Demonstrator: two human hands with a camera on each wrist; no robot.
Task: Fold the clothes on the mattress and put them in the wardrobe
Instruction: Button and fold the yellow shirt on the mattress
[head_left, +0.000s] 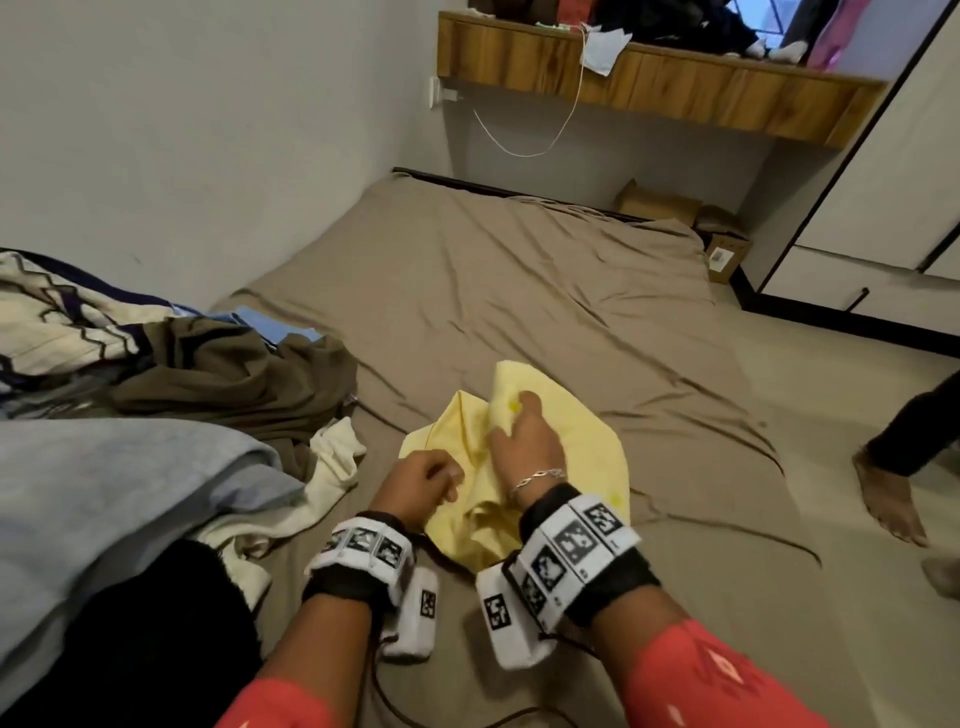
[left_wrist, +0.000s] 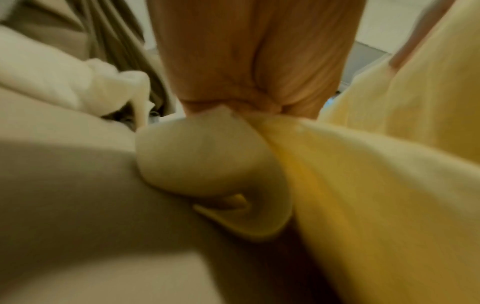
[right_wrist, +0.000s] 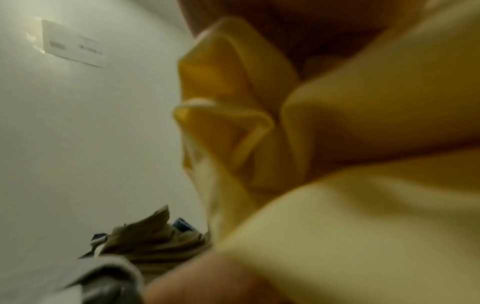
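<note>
Head view: your two forearms reach in from the bottom of the frame, both in red sleeves with marker-covered wristbands, and meet over a yellow garment (head_left: 561, 457) lying crumpled at lower centre on the brown-sheeted mattress (head_left: 519, 291). Your left hand (head_left: 421, 486) sits at the garment's left edge with its fingers curled in, pinching the cloth. Your right hand (head_left: 524, 441) lies on top of the garment, palm down, a silver bracelet at the wrist, fingers bent and bunching a raised fold toward the upper middle of the cloth. At left of the frame a pile of unfolded clothes (head_left: 218, 374) rests on the mattress, with a cream piece (head_left: 332, 467) just beside your left hand. The white wardrobe (head_left: 883, 208) stands at the right edge, and another person's bare foot (head_left: 888, 499) shows on the floor at right. Left wrist view: your fingers (left_wrist: 254, 67) come down from the top centre and close tightly on a gathered corner of the yellow garment (left_wrist: 376, 185), which fans out to the lower right over the mattress sheet. Right wrist view: blurred yellow folds (right_wrist: 337, 144) fill the right side; how your fingers close on them I cannot tell here.
</note>
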